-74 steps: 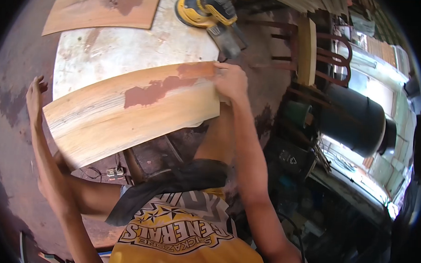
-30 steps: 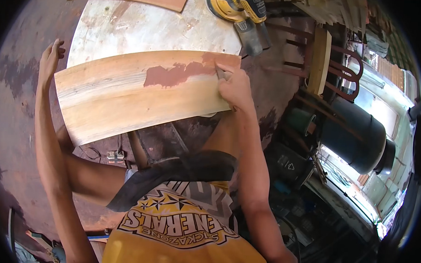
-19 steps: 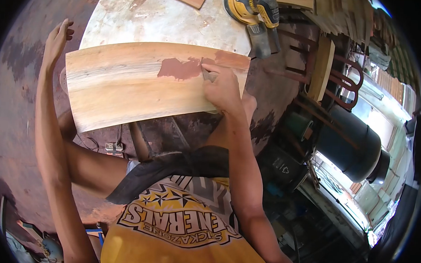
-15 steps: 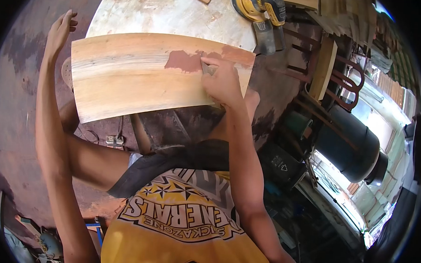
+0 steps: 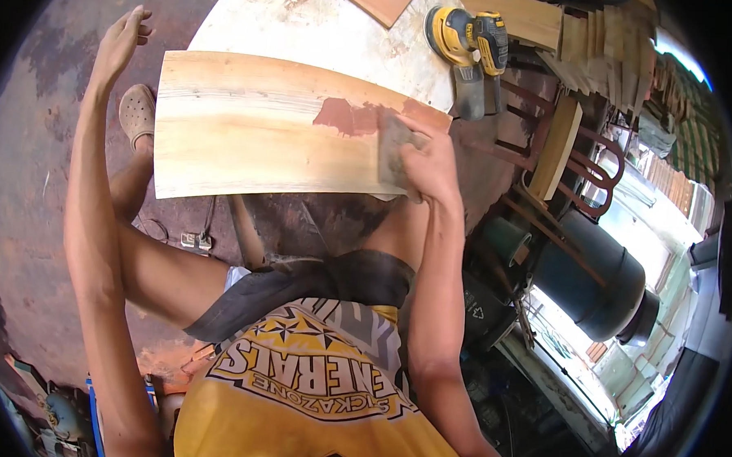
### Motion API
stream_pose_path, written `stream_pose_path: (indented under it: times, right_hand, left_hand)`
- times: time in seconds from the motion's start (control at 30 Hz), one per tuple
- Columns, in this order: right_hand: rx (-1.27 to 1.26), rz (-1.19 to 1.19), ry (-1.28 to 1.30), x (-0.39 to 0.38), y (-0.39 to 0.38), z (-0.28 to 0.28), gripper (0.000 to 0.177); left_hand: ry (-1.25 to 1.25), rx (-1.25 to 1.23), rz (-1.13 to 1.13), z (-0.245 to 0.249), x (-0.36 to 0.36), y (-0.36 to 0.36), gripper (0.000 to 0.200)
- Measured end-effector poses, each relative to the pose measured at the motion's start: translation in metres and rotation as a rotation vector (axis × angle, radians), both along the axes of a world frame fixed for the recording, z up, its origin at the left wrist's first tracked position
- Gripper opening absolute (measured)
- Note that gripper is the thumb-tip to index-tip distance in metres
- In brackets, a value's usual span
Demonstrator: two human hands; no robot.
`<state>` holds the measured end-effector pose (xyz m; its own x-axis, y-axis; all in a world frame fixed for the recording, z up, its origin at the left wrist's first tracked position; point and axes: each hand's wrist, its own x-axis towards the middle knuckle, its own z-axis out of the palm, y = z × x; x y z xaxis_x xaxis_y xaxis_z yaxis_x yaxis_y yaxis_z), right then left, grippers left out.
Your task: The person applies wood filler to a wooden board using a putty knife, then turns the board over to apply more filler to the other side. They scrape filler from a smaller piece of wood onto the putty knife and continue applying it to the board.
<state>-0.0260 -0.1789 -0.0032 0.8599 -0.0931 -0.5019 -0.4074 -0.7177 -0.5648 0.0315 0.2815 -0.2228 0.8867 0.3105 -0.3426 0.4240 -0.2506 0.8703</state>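
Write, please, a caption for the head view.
Flat tool in right hand, at the reddish-brown patch on a wooden board; left hand empty.

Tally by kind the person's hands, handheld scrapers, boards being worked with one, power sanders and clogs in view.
Hands: 2 (left hand, right hand)
Scraper: 1 (flat scraper, in the right hand)
Board being worked: 1 (patched board)
Power sander: 1 (yellow and black sander)
Clog: 1 (tan clog)
Total: 6

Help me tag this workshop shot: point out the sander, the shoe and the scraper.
Sander (image 5: 453,35): head view, on its yellow body.
Shoe (image 5: 136,115): head view, on its perforated top.
Scraper (image 5: 391,152): head view, on its flat blade.
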Motion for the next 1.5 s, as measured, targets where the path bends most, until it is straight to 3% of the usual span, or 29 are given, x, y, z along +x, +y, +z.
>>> stream_pose_path:
  times: [0.13,0.27,0.4,0.5,0.6,0.67,0.7,0.77,0.93,1.0,1.13,1.23,1.3,1.43,1.5]
  right_hand:
    - [-0.105,0.094,0.018,0.014,-0.012,-0.007,0.051]
    - [-0.075,0.037,0.199,0.014,-0.004,-0.004,0.052]
    - [-0.058,0.103,0.056,0.002,-0.004,-0.022,0.051]
    - [0.055,0.095,0.223,-0.001,0.022,-0.009,0.053]
    - [-0.119,0.255,0.105,-0.007,0.03,-0.016,0.052]
    - [-0.078,0.473,-0.341,-0.012,0.005,-0.041,0.052]
    - [-0.08,0.472,-0.349,-0.008,0.005,-0.032,0.052]
    - [-0.117,0.187,0.013,0.008,0.012,-0.001,0.053]
    - [-0.233,0.102,0.297,0.023,0.033,0.009,0.048]
    - [-0.21,0.343,-0.024,0.009,0.038,-0.009,0.049]
    - [-0.202,0.385,-0.07,-0.004,0.035,-0.014,0.05]
    - [-0.041,0.361,-0.106,0.012,0.023,-0.008,0.052]
    - [-0.298,0.273,0.026,0.023,0.023,-0.001,0.05]
    - [-0.332,0.306,0.075,0.008,0.04,-0.009,0.049]
    - [-0.26,0.49,-0.218,-0.01,0.036,-0.032,0.049]
  left_hand:
    - [0.038,0.002,-0.036,0.0,-0.002,-0.008,0.058]
    - [0.028,0.018,-0.062,-0.003,-0.006,-0.011,0.059]
    - [0.047,0.019,-0.071,-0.004,-0.007,-0.007,0.059]
    - [0.03,0.014,-0.081,-0.007,-0.004,-0.005,0.058]
    - [0.015,0.022,-0.055,0.002,0.002,-0.01,0.06]
    - [0.017,0.008,-0.087,-0.008,0.007,-0.007,0.06]
    - [0.009,0.009,-0.087,-0.006,0.008,-0.009,0.06]
    - [0.027,-0.005,-0.055,-0.001,0.007,-0.012,0.06]
    - [0.003,-0.031,-0.083,-0.007,0.005,-0.009,0.06]
    - [-0.009,-0.038,-0.089,-0.007,0.003,-0.009,0.06]
    - [0.004,-0.043,-0.082,-0.004,0.008,-0.012,0.06]
    - [0.006,-0.032,-0.079,0.002,0.01,-0.014,0.06]
    - [0.013,-0.024,-0.079,0.0,0.008,-0.013,0.06]
    - [-0.01,-0.005,-0.099,-0.005,0.006,-0.012,0.061]
    - [-0.03,0.014,-0.103,0.0,0.005,-0.01,0.061]
